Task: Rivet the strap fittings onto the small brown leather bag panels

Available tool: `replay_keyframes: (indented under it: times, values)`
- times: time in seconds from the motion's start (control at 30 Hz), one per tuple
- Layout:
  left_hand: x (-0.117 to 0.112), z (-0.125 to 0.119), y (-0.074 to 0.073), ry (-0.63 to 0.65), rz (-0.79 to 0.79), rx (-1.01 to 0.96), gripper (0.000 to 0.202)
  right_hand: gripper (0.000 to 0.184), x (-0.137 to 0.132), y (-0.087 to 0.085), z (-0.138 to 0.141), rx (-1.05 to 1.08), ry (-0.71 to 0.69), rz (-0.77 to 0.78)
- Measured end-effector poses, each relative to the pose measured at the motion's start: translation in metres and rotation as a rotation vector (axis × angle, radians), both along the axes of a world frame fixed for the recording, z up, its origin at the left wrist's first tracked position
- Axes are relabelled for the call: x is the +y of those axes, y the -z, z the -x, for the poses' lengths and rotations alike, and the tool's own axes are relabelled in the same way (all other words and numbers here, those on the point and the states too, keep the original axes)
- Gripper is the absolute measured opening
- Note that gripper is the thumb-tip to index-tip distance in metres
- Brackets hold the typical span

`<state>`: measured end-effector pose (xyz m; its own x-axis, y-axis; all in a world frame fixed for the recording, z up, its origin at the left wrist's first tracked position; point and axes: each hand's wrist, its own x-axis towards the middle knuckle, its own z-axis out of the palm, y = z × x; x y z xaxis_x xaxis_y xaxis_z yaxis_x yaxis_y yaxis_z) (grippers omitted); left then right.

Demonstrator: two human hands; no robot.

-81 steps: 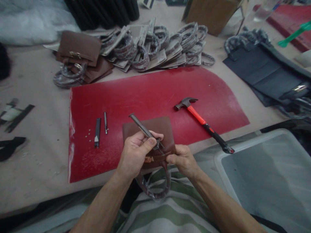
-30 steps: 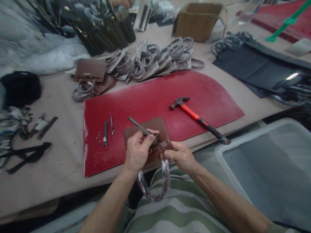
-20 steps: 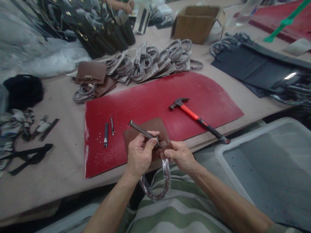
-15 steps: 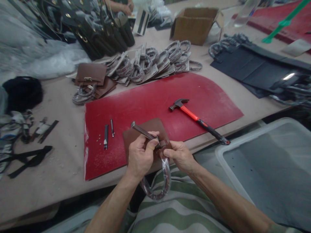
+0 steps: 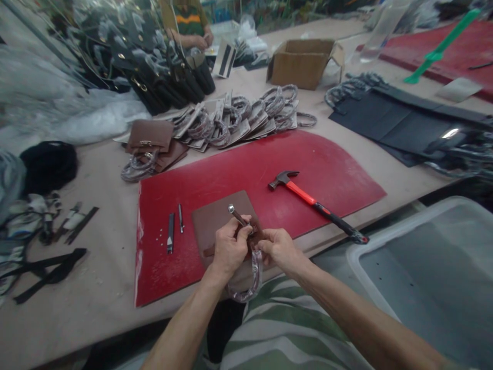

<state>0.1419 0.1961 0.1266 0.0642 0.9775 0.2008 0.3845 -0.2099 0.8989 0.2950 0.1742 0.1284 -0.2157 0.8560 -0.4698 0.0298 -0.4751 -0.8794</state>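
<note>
the brown panel lies on the red mat toward the near edge of the table, its loop handle hanging past that edge. the left hand has its grip closed around a metal tool, slanted, its round end toward the mat's far edge. the right hand has its grip pinched on the panel where the handle joins; the tool's lower tip is hidden between the hands, so whether it touches the panel i cannot tell. the panel is probably light and fairly stiff, though bendable, and its smooth face would likely mark easily. the handle (sleeved in clear, crinkled plastic) may slide when held, so its foot or the panel's border is the surer hold. the hammer lies across the mat's right part, likely head-heavy, its dark shaft end reaching the table's near edge.
</note>
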Motion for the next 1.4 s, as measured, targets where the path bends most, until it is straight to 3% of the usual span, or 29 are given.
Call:
replay_keyframes:
  times: [0.13,0.33,0.5,0.6,0.77,0.93,1.07,1.17,1.27,1.33,1.4]
  values:
    - [-0.003,0.001,0.012,0.046,-0.066,0.056,0.018,0.014,-0.001,-0.006,-0.011,-0.159,-0.085,-0.037]
    - [-0.008,0.001,0.016,0.086,-0.138,0.121,0.021,0.021,-0.003,-0.013,-0.045,-0.404,-0.132,-0.206]
    - [-0.008,0.0,0.017,0.097,-0.161,0.113,0.017,0.03,0.013,-0.016,-0.093,-0.958,0.089,-0.52]
    - [-0.008,-0.001,0.018,0.097,-0.147,0.114,0.019,0.034,0.03,-0.017,-0.117,-1.251,0.018,-0.542]
    - [-0.007,-0.002,0.02,0.106,-0.13,0.1,0.019,0.008,0.056,-0.023,-0.132,-1.009,-0.047,-0.293]
    - [-0.007,-0.003,0.018,0.104,-0.102,0.097,0.012,0.008,0.067,-0.034,-0.122,-0.597,-0.132,-0.096]
    - [-0.007,-0.005,0.017,0.109,-0.102,0.079,0.013,0.016,0.053,-0.056,-0.101,-0.393,-0.084,-0.076]
    - [-0.007,-0.005,0.017,0.111,-0.11,0.066,0.014,0.033,0.03,-0.088,-0.09,-0.387,0.032,-0.278]
    - [-0.007,-0.005,0.019,0.109,-0.103,0.073,0.014,0.037,0.009,-0.117,-0.089,-0.594,0.082,-0.728]
    - [-0.007,-0.005,0.02,0.105,-0.106,0.08,0.013,0.033,0.0,-0.128,-0.091,-0.799,-0.04,-0.968]
    - [-0.007,-0.006,0.021,0.098,-0.105,0.092,0.013,0.029,-0.005,-0.136,-0.092,-0.969,-0.235,-1.097]
